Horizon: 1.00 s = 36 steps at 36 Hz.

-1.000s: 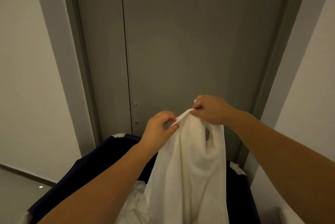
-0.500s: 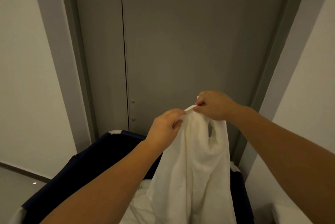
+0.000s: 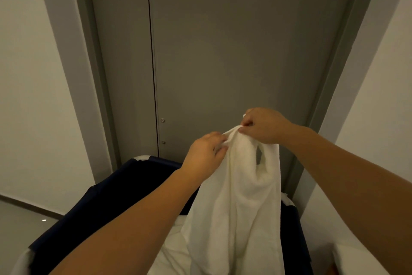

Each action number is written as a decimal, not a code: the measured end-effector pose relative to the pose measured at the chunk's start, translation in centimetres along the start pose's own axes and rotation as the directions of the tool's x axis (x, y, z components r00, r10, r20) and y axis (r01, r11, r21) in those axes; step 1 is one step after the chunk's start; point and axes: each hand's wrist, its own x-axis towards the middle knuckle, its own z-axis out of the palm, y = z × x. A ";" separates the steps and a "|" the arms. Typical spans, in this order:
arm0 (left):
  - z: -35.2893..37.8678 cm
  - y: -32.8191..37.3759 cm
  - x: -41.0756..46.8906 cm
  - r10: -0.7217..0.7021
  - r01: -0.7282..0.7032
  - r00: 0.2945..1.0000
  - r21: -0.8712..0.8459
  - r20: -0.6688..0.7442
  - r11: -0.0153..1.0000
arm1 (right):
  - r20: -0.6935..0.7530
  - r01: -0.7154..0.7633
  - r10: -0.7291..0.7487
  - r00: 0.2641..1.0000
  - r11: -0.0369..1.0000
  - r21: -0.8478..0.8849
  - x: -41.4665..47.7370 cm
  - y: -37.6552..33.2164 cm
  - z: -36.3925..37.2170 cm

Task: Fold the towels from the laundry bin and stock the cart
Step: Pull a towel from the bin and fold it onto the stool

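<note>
Where the bin (image 3: 107, 194) stands, a grey door (image 3: 234, 52) rises, seemingly closed.

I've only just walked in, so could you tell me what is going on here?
A person holds a white towel up over the dark blue laundry bin, facing a grey door. The left hand and right hand each pinch its top edge, close together; it hangs unfolded. More white linen lies in the bin.

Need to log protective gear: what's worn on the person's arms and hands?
Nothing that shows. The left hand and right hand have no gloves, and no ring or watch is visible. The left forearm and right forearm are bare to the frame edge, with no sleeve.
</note>
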 end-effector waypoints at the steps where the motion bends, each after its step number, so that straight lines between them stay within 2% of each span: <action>1: 0.0 -0.2 0.0 -0.063 0.063 0.997 -0.011 0.036 0.998 | 0.002 -0.002 0.002 1.000 1.000 0.001 0.0 0.0 0.0; 4: 0.0 -1.3 -0.4 -0.258 0.280 0.937 -0.064 0.236 0.958 | 0.010 -0.002 0.003 1.000 1.000 -0.015 -0.3 0.2 -0.3; 8: 0.3 -2.7 -2.0 -0.300 0.367 0.843 -0.071 0.447 0.927 | 0.005 0.001 -0.001 1.000 0.998 -0.057 -0.5 0.8 -1.2; 11: 1.1 -3.4 -3.1 -0.302 0.347 0.865 -0.043 0.401 0.937 | -0.009 -0.001 0.000 1.000 0.995 -0.097 -0.5 1.2 -1.8; 15: 0.9 -4.2 -3.3 -0.308 0.350 0.909 -0.114 0.281 0.930 | -0.021 -0.031 0.028 0.999 0.986 -0.161 -0.6 2.2 -2.1; 18: 0.1 -4.9 -3.2 -0.334 0.392 0.873 -0.105 0.355 0.914 | -0.059 -0.067 0.058 0.997 0.982 -0.176 -0.6 2.9 -2.6; 23: 0.3 -6.5 -5.5 -0.392 0.466 0.766 -0.020 0.510 0.884 | -0.152 -0.085 0.059 0.987 0.981 -0.173 -0.5 3.0 -4.4; 25: 0.5 -7.2 -6.7 -0.429 0.492 0.742 0.017 0.516 0.870 | -0.190 -0.104 0.071 0.979 0.980 -0.171 -0.5 3.2 -5.3; 31: 0.1 -8.8 -8.1 -0.532 0.558 0.738 0.068 0.416 0.827 | -0.229 -0.182 0.136 0.964 0.964 -0.192 -0.6 3.7 -6.0; 36: -0.7 -10.2 -9.9 -0.527 0.448 0.718 0.277 0.455 0.850 | -0.242 -0.213 0.171 0.955 0.964 -0.161 -0.6 3.7 -5.0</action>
